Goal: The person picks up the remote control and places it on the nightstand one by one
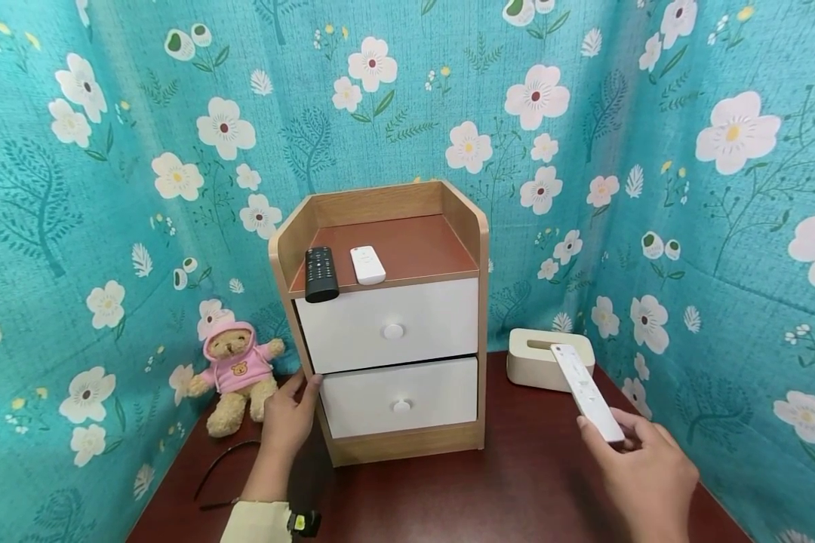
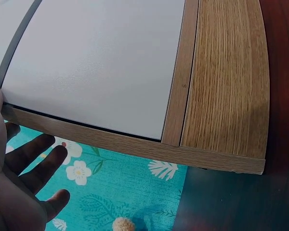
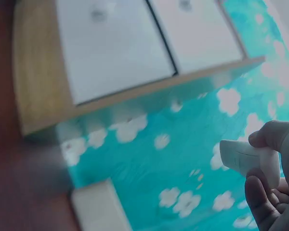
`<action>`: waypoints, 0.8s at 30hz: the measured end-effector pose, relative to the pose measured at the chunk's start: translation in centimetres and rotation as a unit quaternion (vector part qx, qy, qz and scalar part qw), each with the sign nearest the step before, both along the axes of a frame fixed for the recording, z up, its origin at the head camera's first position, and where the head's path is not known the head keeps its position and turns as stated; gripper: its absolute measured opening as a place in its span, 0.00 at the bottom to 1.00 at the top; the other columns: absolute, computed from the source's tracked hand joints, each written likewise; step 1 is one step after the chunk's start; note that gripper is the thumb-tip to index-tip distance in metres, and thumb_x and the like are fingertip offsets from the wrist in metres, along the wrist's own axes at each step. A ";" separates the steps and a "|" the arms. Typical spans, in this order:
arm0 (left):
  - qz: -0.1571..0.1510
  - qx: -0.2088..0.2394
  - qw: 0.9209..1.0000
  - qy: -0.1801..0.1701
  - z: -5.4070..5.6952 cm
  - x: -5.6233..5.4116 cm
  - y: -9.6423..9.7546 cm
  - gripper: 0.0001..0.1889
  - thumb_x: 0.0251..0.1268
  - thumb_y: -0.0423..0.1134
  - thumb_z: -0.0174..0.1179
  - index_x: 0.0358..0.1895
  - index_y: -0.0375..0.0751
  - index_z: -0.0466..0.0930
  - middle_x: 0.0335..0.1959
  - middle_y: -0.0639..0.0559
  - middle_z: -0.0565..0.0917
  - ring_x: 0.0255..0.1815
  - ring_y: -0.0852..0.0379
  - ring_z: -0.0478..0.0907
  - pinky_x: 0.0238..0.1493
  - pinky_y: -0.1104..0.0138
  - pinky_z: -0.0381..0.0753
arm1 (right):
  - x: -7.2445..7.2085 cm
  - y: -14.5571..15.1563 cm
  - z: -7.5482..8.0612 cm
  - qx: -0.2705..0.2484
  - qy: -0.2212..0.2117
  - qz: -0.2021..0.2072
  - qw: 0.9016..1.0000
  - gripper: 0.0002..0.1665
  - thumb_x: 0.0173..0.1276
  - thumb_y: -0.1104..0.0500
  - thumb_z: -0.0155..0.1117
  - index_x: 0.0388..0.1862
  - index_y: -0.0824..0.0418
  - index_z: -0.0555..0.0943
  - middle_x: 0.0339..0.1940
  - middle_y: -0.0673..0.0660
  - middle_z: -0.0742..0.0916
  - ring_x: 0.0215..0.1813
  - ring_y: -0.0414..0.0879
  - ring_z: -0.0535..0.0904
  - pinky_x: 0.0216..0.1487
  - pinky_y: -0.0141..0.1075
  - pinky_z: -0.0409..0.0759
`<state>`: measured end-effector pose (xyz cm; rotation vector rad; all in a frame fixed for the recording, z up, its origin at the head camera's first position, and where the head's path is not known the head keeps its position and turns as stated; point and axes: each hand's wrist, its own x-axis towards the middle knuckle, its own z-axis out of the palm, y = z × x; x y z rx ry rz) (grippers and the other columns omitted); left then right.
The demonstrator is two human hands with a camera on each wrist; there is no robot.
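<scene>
A small cabinet (image 1: 395, 449) with wood-coloured panels and two white drawers stands in the middle of the head view. My left hand (image 1: 290, 415) is at its left side, the thumb on the front edge by the gap between the drawers. In the left wrist view, the fingers (image 2: 43, 166) spread loosely along the outside of the side panel. My right hand (image 1: 641, 471) pinches a long white remote control (image 1: 586, 392) by its near end, raised in front of the tissue box (image 1: 539, 373). The right wrist view shows this remote (image 3: 245, 156) between thumb and fingers.
A black remote (image 1: 321, 275) and a small white remote (image 1: 367, 265) lie on the cabinet top. Left of the cabinet sits a teddy bear (image 1: 238, 369) in a pink hoodie. A thin dark headband (image 1: 210, 471) lies in front of it. Floral turquoise cloth (image 1: 407, 90) surrounds the table.
</scene>
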<state>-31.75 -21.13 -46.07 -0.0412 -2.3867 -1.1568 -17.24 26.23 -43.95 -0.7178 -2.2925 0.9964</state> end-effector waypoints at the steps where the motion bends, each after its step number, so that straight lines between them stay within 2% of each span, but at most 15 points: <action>1: -0.001 0.000 1.000 -0.001 0.0 0.0 0.0 0.34 0.85 0.60 0.58 0.76 0.34 0.77 0.72 0.29 0.80 0.74 0.28 0.77 0.75 0.35 0.74 | 0.1 -0.4 0.6 0.005 0.017 0.000 1.000 0.44 0.66 0.34 0.80 0.65 0.67 0.86 0.53 0.69 0.87 0.53 0.61 0.80 0.47 0.55 0.72; 3: -0.001 0.000 1.000 -0.004 0.0 0.0 0.0 0.35 0.85 0.60 0.58 0.77 0.35 0.77 0.72 0.29 0.80 0.74 0.28 0.77 0.75 0.34 0.74 | 0.4 -1.2 1.6 0.017 0.053 0.002 0.998 0.41 0.64 0.36 0.82 0.63 0.65 0.88 0.50 0.66 0.89 0.50 0.57 0.82 0.45 0.49 0.72; 5: -0.001 0.000 1.000 -0.005 0.0 0.1 0.0 0.35 0.85 0.60 0.58 0.77 0.35 0.77 0.72 0.29 0.80 0.74 0.28 0.77 0.75 0.34 0.73 | 0.6 -1.9 2.7 0.026 0.090 0.002 0.996 0.39 0.62 0.38 0.84 0.62 0.64 0.90 0.48 0.64 0.90 0.43 0.45 0.83 0.43 0.37 0.75; 7: -0.001 -0.001 1.000 -0.007 0.1 0.1 0.0 0.35 0.85 0.60 0.58 0.77 0.35 0.76 0.72 0.29 0.80 0.74 0.28 0.77 0.75 0.34 0.73 | 0.8 -2.6 3.8 0.036 0.133 0.006 0.990 0.37 0.60 0.40 0.87 0.59 0.63 0.91 0.46 0.62 0.91 0.37 0.32 0.79 0.38 0.23 0.73; 10: 0.000 -0.001 1.000 -0.006 0.1 0.2 0.0 0.34 0.85 0.59 0.58 0.77 0.34 0.77 0.72 0.29 0.79 0.74 0.28 0.77 0.75 0.35 0.73 | 0.9 -3.7 5.3 0.040 0.191 0.024 0.980 0.35 0.57 0.45 0.90 0.57 0.64 0.92 0.44 0.61 0.92 0.32 0.20 0.72 0.30 0.13 0.70; 17: 0.003 -0.001 1.000 -0.007 0.1 0.2 0.1 0.35 0.85 0.60 0.58 0.77 0.34 0.77 0.72 0.29 0.80 0.74 0.28 0.77 0.75 0.35 0.74 | 0.6 -6.0 8.3 0.036 0.269 0.081 0.959 0.30 0.55 0.52 0.92 0.56 0.60 0.94 0.42 0.57 0.92 0.30 0.25 0.78 0.30 0.15 0.75; 24: 0.003 -0.002 1.000 -0.002 0.1 0.2 0.1 0.33 0.85 0.60 0.58 0.76 0.36 0.79 0.71 0.30 0.81 0.73 0.29 0.79 0.74 0.35 0.75 | -0.4 -8.4 11.4 0.027 0.304 0.130 0.943 0.28 0.57 0.53 0.91 0.56 0.59 0.93 0.42 0.56 0.93 0.31 0.34 0.82 0.29 0.20 0.80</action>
